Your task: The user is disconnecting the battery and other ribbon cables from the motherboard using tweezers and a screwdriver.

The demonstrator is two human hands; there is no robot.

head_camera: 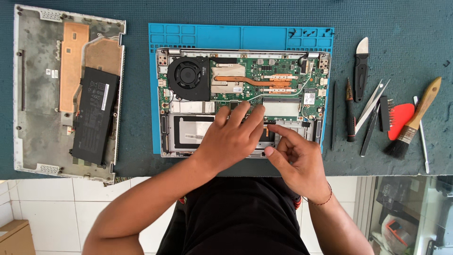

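My left fingers [245,113] are lying spread and flat, tips pressing on the lower middle of the opened laptop [243,101], just under the green board; they are gripping nothing. My left hand [231,139] is covering part of the silver drive bay [191,132]. My right hand [297,158] is sitting just beside it, forefinger stretched out with its tip touching a small black connector [270,122] near the right of the bay, thumb raised apart, remaining fingers curled loosely; nothing is being held.

The laptop is lying bottom-up with its cover off, centred on a blue work mat [240,38]. Black fan [188,75] is sitting upper left, copper heat pipe [255,81] running right from it.

Removed bottom cover [42,94] is lying well to the left, with a black battery [94,115] resting on it.

To the right: a black pry knife [361,71], screwdriver [349,115], tweezers [373,106], a red pick [401,118], a wooden-handled brush [415,120].
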